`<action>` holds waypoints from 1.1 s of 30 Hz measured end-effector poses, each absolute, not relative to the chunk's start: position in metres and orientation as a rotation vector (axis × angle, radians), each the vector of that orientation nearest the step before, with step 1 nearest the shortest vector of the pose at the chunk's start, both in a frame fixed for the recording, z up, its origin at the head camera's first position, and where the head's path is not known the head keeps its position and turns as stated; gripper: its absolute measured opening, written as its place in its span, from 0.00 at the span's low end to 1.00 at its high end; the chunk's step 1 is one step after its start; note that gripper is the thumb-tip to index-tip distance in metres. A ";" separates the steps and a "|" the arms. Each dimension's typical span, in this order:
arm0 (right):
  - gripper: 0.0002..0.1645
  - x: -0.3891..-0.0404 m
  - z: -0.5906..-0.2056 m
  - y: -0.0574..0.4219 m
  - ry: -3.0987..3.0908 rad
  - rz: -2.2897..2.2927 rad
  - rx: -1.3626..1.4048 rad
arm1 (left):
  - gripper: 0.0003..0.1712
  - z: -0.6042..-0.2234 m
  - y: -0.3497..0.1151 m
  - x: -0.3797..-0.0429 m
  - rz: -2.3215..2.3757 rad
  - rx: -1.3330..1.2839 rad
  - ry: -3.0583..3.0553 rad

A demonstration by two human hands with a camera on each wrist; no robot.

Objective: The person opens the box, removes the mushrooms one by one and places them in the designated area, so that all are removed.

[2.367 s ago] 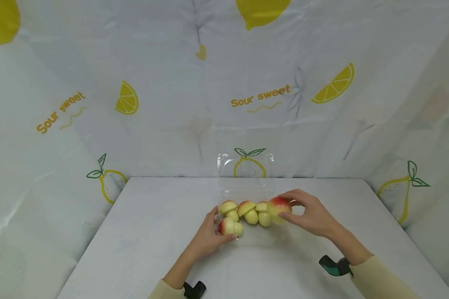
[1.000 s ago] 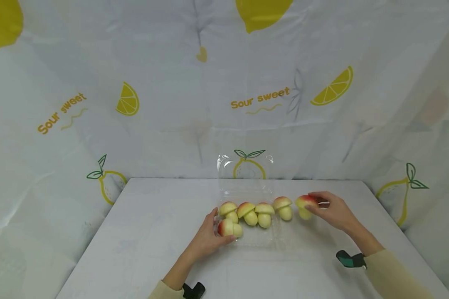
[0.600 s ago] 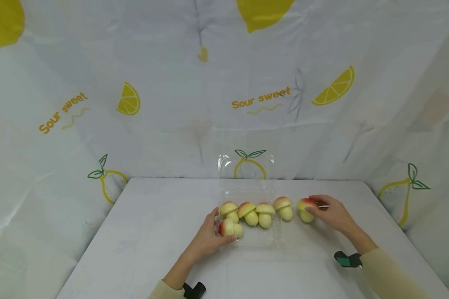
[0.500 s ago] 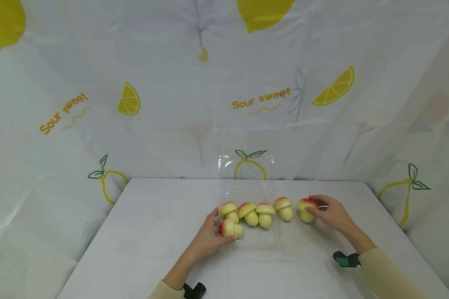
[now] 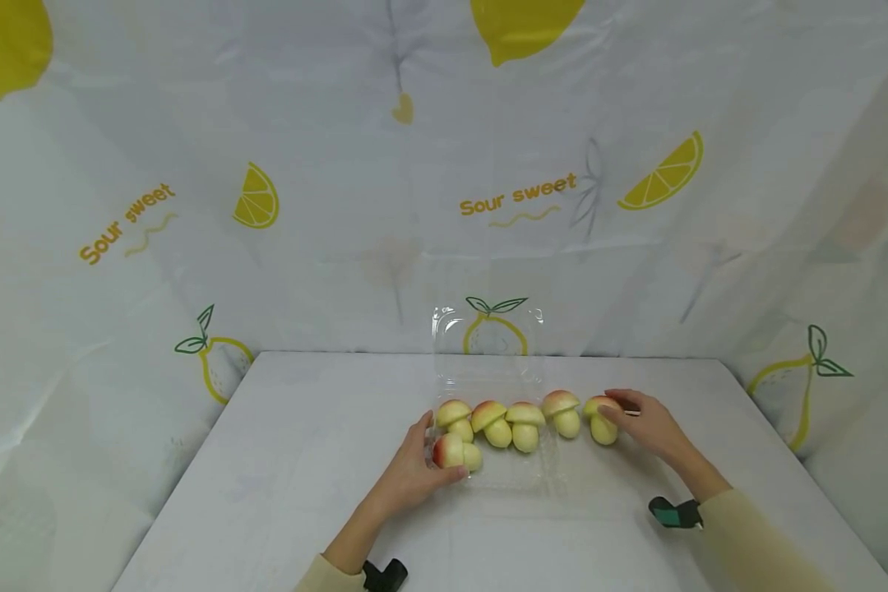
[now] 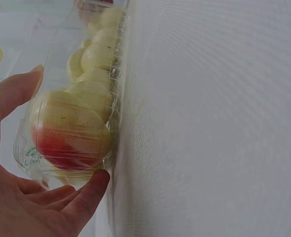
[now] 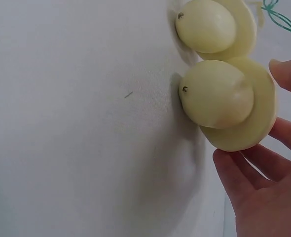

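My left hand (image 5: 409, 473) grips the left side of an open clear plastic container (image 5: 506, 475). In the left wrist view its thumb is at the upper side and its fingers are under the lower edge. Inside lie several toy mushrooms, pale yellow with red-tinged caps; one mushroom (image 6: 69, 131) lies sideways beside this hand. A standing mushroom (image 5: 561, 413) is at the container's right edge. To its right, my right hand (image 5: 649, 423) holds another mushroom (image 7: 222, 98) by the cap, thumb on one side and fingers on the other, its stem close over the table.
The container's transparent lid (image 5: 488, 333) stands raised at the back. A white table (image 5: 303, 427) lies under everything, with a lemon-printed curtain (image 5: 355, 205) behind it. Dark wrist mounts (image 5: 675, 514) sit by both sleeves.
Since the earliest frame my right hand has moved right with a mushroom, away from the standing one, and lowered it; lately it shifts slightly left. My left hand stays put.
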State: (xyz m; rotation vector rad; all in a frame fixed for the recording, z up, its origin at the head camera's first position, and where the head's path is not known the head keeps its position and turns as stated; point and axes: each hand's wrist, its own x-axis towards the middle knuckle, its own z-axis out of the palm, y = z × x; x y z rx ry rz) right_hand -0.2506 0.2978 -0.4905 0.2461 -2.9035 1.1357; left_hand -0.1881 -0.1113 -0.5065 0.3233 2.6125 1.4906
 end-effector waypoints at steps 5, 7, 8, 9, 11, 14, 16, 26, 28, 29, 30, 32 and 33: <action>0.39 -0.248 -0.490 0.295 -2.891 1.176 0.266 | 0.65 -0.506 -0.110 -0.187 1.485 0.323 2.616; 0.39 -0.246 -0.489 0.294 -2.880 1.179 0.270 | 0.65 -0.506 -0.110 -0.187 1.487 0.316 2.613; 0.39 -0.246 -0.488 0.293 -2.875 1.180 0.272 | 0.65 -0.506 -0.110 -0.187 1.488 0.309 2.610; 0.38 -0.245 -0.488 0.293 -2.871 1.171 0.271 | 0.65 -0.506 -0.110 -0.186 1.493 0.315 2.610; 0.38 -0.244 -0.486 0.293 -2.861 1.142 0.274 | 0.65 -0.506 -0.110 -0.186 1.496 0.322 2.611; 0.36 -0.242 -0.481 0.294 -2.838 1.104 0.299 | 0.65 -0.507 -0.110 -0.186 1.488 0.326 2.615; 0.35 -0.241 -0.477 0.295 -2.815 1.079 0.331 | 0.65 -0.507 -0.110 -0.186 1.485 0.332 2.620; 0.29 -0.236 -0.460 0.295 -2.755 1.002 0.452 | 0.64 -0.505 -0.110 -0.187 1.501 0.327 2.621; 0.29 -0.235 -0.456 0.294 -2.746 1.000 0.461 | 0.64 -0.505 -0.110 -0.187 1.496 0.327 2.623; 0.28 -0.233 -0.454 0.293 -2.742 0.997 0.470 | 0.64 -0.505 -0.110 -0.187 1.494 0.328 2.624; 0.28 -0.232 -0.452 0.292 -2.736 0.987 0.479 | 0.64 -0.505 -0.110 -0.187 1.495 0.327 2.624; 0.27 -0.230 -0.446 0.288 -2.722 0.987 0.505 | 0.64 -0.504 -0.111 -0.186 1.494 0.325 2.624; 0.27 -0.229 -0.444 0.286 -2.714 0.989 0.518 | 0.64 -0.504 -0.111 -0.186 1.491 0.323 2.626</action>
